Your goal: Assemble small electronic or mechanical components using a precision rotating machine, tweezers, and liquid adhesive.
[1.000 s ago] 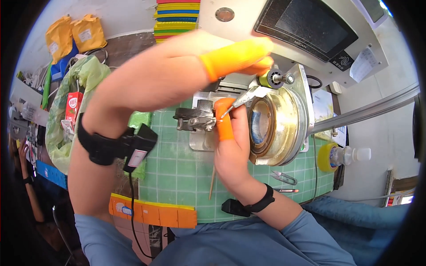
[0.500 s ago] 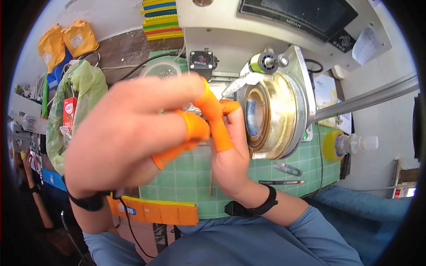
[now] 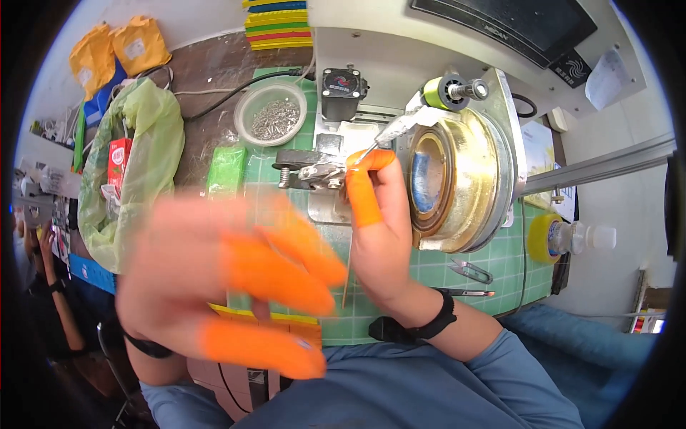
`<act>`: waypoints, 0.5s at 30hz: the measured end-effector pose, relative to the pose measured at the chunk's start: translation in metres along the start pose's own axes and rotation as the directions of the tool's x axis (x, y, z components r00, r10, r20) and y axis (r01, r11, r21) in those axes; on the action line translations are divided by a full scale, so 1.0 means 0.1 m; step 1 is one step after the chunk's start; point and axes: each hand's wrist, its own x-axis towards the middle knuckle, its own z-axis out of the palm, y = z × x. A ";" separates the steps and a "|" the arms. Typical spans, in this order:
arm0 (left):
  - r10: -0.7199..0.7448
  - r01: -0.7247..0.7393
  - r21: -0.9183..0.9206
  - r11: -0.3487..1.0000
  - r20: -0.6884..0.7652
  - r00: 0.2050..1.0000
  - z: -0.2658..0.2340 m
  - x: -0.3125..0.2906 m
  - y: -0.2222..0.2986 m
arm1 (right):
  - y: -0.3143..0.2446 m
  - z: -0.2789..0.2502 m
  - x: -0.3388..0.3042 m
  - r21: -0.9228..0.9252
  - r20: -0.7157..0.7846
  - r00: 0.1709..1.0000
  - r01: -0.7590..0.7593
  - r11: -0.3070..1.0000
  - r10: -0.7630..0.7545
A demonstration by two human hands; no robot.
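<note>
The brass spool (image 3: pixel 457 182) stands upright on the green table (image 3: pixel 286 336). Just left of it, the right hand (image 3: pixel 379 236) keeps its orange-capped fingertips pinched on a thin wire (image 3: pixel 368 151). The blurred left hand (image 3: pixel 229 286), fingers spread and empty, has dropped well below-left of the spool since half a second ago.
</note>
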 end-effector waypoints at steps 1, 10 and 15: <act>0.168 -0.162 0.046 0.986 -0.194 0.966 -0.08 0.05 0.00 | 0.02 0.04 0.04 -0.012 -0.024 0.999 -0.021 1.000 0.021; -0.035 -0.061 0.324 0.944 0.281 0.959 -0.41 0.79 -0.69 | 0.08 0.16 0.24 0.074 -0.164 0.982 -0.087 0.993 0.098; 0.192 -0.120 0.642 0.758 -0.044 0.980 -0.23 0.61 -0.38 | -0.03 0.01 0.09 0.051 -0.092 0.980 -0.171 0.984 0.176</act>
